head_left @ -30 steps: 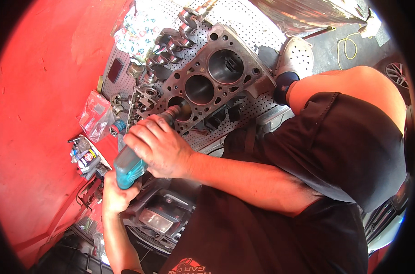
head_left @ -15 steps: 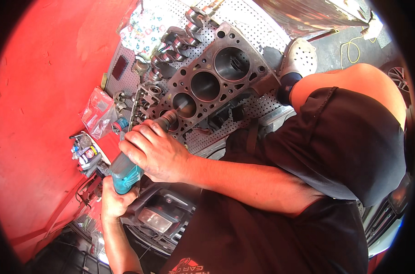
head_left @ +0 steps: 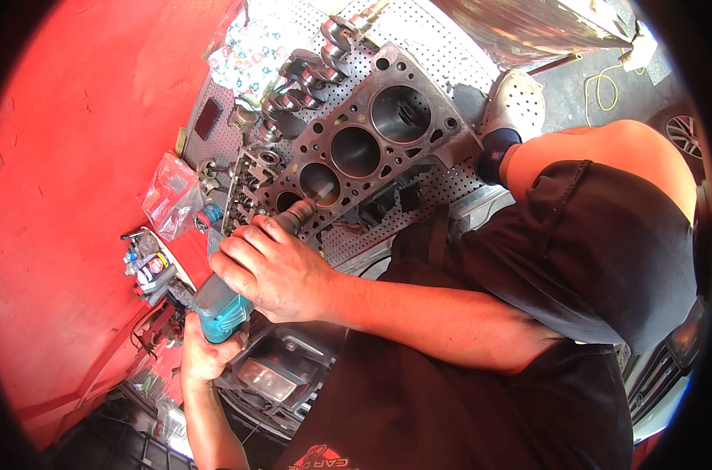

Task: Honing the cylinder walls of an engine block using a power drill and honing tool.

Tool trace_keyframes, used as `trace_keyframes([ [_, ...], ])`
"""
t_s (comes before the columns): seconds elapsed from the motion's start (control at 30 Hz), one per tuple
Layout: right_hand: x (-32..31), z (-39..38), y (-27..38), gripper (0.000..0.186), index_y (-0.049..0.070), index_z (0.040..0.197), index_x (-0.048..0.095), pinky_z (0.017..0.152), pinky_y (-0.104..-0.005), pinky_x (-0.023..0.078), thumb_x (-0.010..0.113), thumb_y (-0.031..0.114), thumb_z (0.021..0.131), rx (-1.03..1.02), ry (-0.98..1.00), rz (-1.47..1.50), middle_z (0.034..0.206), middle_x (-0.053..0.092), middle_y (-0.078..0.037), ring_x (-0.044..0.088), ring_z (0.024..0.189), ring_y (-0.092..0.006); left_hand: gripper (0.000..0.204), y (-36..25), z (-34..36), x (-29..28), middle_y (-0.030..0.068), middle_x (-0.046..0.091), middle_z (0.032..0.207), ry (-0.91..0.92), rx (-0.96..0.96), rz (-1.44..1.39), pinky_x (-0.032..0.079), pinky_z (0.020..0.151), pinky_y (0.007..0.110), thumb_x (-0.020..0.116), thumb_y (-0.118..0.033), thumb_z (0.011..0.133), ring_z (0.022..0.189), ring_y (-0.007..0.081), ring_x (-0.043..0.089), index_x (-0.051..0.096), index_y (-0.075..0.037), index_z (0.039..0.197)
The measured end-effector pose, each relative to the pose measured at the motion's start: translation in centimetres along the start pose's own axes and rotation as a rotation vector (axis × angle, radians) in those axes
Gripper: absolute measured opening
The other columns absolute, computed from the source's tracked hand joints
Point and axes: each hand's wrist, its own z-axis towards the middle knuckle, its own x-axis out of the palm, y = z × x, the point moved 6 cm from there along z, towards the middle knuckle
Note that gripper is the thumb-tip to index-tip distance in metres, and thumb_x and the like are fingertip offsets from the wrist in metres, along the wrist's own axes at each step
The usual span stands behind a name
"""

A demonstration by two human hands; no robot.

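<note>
The right hand [head_left: 277, 270] hides much of the teal power drill [head_left: 224, 313], clasping its front body from above, while the left hand [head_left: 207, 348] is wrapped round its rear grip; that hand's fingers are largely concealed. The drill points far and right over the engine block [head_left: 378, 135], its chuck [head_left: 301, 211] covering part of the nearest, leftmost bore [head_left: 286, 200]. A blurred bit [head_left: 322, 191] reaches the next bore [head_left: 315, 176], though it may be inside or merely above; the view is poor there. Glare washes out the patterned cloth [head_left: 246, 59] at far left, beside the crankshaft [head_left: 324, 69]. The top edge cuts off the cloth. Compared with half a second ago, the chuck sits slightly nearer and further right over the block, and both hands keep their hold.
</note>
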Motion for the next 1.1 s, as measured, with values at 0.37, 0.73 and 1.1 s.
trace_keyframes([
  [0.37, -0.6, 0.3, 0.5, 0.066, 0.003, 0.139, 0.061, 0.113, -0.0554, 0.045, 0.079, 0.023, 0.078, -0.039, 0.016, 0.009, 0.127, 0.064, -0.013, 0.063, 0.123, -0.0339, 0.035, 0.0, -0.8, 1.1, 0.0038, 0.075, 0.088, -0.026, -0.014, -0.138, 0.057, 0.071, 0.03, 0.071, 0.004, 0.073, 0.075, 0.0134, 0.069, 0.073, 0.002, 0.108],
  [0.73, 1.0, 0.2, 0.7, 0.064, 0.004, 0.138, 0.061, 0.115, -0.0564, 0.044, 0.079, 0.019, 0.079, -0.023, 0.051, 0.038, 0.126, 0.063, -0.012, 0.062, 0.123, -0.0332, 0.031, 1.2, -1.0, 0.5, 0.0045, 0.072, 0.083, -0.011, -0.047, -0.173, 0.055, 0.064, 0.03, 0.069, 0.005, 0.073, 0.069, 0.0139, 0.066, 0.073, 0.004, 0.104],
  [1.1, 1.3, 1.1, 0.0, 0.068, 0.003, 0.14, 0.059, 0.117, -0.0572, 0.042, 0.081, 0.017, 0.077, -0.006, 0.05, 0.055, 0.13, 0.061, -0.014, 0.059, 0.127, -0.0357, 0.03, 0.5, -0.1, -0.2, 0.0038, 0.073, 0.085, -0.027, -0.023, -0.112, 0.055, 0.066, 0.03, 0.07, 0.004, 0.074, 0.071, 0.0135, 0.066, 0.074, 0.003, 0.104],
])
